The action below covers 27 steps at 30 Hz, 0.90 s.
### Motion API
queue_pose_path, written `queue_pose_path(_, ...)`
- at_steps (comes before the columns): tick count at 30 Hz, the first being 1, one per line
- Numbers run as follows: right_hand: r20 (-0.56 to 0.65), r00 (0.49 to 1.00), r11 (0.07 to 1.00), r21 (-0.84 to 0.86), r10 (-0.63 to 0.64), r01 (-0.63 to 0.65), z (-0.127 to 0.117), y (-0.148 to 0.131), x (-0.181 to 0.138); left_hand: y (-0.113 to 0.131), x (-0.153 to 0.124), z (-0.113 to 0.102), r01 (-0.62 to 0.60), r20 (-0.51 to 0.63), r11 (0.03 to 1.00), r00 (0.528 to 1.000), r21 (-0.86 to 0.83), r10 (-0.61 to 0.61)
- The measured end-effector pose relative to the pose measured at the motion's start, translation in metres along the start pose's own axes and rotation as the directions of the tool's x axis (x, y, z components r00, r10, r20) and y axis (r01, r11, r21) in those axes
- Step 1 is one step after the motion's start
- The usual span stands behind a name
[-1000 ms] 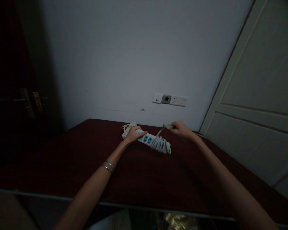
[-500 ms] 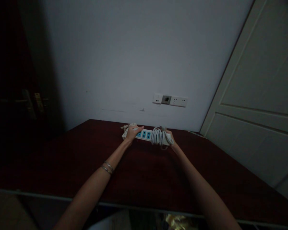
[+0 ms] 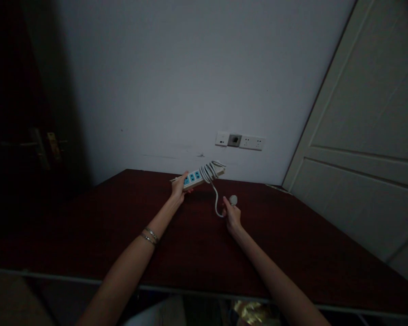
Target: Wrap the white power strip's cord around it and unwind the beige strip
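Observation:
A white power strip (image 3: 197, 183) with blue sockets is tilted above the table, its right end raised. My left hand (image 3: 178, 188) is wrapped round its left end. Several turns of pale cord (image 3: 209, 172) are wound about the strip's right part. From these turns a loose length hangs in a curve down to my right hand (image 3: 232, 214), which is closed on the cord. The plug (image 3: 234, 199), whitish and rounded, sticks out just above my right fingers. A thin bit of cord also shows past my left hand, mostly hidden by it.
The dark red table (image 3: 190, 253) reaches back to a pale wall (image 3: 170, 90). Wall sockets (image 3: 251, 142) sit above its back edge. A pale panelled door (image 3: 370, 181) borders the right, a dark door with handles (image 3: 42, 147) the left. Something gold and shiny (image 3: 255, 313) lies below the front edge.
My right hand has left the strip's right end and come nearer, drawing out a length of cord with the plug. The strip's right end has swung up in my left hand.

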State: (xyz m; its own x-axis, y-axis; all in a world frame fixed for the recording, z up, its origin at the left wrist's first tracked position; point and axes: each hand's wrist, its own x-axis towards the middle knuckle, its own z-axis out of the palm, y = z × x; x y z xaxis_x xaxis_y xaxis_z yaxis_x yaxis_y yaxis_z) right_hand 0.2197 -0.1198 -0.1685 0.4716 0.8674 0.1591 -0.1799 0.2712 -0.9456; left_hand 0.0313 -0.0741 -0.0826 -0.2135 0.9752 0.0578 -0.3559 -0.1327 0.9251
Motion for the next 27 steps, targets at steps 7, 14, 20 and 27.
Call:
queue_pose_path(7,0.182,0.982,0.996,-0.075,0.059,-0.046,0.007,-0.016,-0.050,-0.016,0.016,-0.011,0.040,-0.190,0.997,0.981,0.070,-0.026)
queue_pose_path(14,0.365,0.931,0.992,-0.128,0.026,0.023,0.035,-0.041,-0.118,-0.024,0.016,-0.013,-0.116,-0.155,0.940,0.973,0.321,0.173)
queue_pose_path(20,0.377,0.923,0.996,0.000,-0.080,0.086,0.049,-0.088,-0.103,-0.030,-0.001,-0.006,-0.468,0.181,0.608,0.862,0.641,0.473)
queue_pose_path(27,0.325,0.940,0.974,0.224,-0.106,0.032,0.038,-0.156,-0.046,-0.025,-0.013,-0.001,-0.693,0.507,0.414,0.717,0.590,0.479)
